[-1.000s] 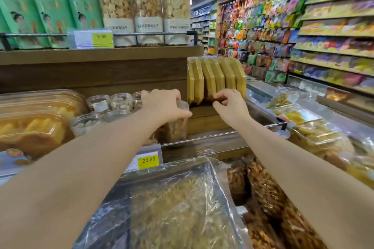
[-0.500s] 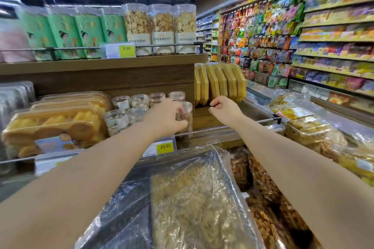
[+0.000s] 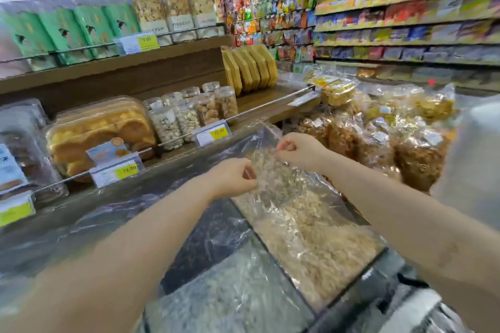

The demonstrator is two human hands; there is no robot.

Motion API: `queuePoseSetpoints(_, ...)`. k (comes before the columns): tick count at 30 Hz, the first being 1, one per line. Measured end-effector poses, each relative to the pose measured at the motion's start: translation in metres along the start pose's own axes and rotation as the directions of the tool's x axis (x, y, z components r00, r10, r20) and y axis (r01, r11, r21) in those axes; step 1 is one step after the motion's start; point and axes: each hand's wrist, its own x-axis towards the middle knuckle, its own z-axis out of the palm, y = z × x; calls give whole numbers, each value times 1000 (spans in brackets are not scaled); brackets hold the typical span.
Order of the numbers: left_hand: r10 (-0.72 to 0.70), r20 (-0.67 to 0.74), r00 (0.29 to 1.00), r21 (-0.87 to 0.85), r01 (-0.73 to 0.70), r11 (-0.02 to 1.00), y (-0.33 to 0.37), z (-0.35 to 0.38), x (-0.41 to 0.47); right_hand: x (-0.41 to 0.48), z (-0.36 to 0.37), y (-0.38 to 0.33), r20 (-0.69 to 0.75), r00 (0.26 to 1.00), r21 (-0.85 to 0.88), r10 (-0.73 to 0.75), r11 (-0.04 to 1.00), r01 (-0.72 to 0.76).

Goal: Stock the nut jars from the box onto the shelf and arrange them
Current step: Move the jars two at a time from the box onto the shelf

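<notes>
Several clear nut jars [image 3: 189, 113] stand in two rows on the middle wooden shelf [image 3: 273, 98], behind a price tag [image 3: 213, 134]. Both hands are drawn back from the jars and hover over a clear-covered bin of pale nuts [image 3: 311, 227]. My left hand [image 3: 232, 178] has its fingers curled, and I see nothing in it. My right hand [image 3: 300, 151] is also curled, close to the raised corner of the clear cover [image 3: 263, 130]. The box is not in view.
Yellow flat packs [image 3: 250, 69] lean at the shelf's right end. A tub of golden pastries [image 3: 100, 130] sits left of the jars. Tall jars [image 3: 176, 13] and green bags [image 3: 67, 32] fill the upper shelf. Bagged snacks [image 3: 392, 138] pile up at the right.
Both hands have pulled back from the jars and the shelf toward me and now sit lower, over the covered bin. The left hand has let go of the front jar. The camera has tilted.
</notes>
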Motion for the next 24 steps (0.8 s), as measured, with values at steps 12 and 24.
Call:
queuePoseSetpoints(12, 377, 349, 858, -123, -357, 926, 161, 162, -61, -254, -69, 57, -208, 953, -85, 221, 966, -243)
queuePoseSetpoints(24, 318, 548, 774, -66, -338, 939, 381, 347, -103, -495, -162, 230, -186, 817, 35, 545, 835, -549)
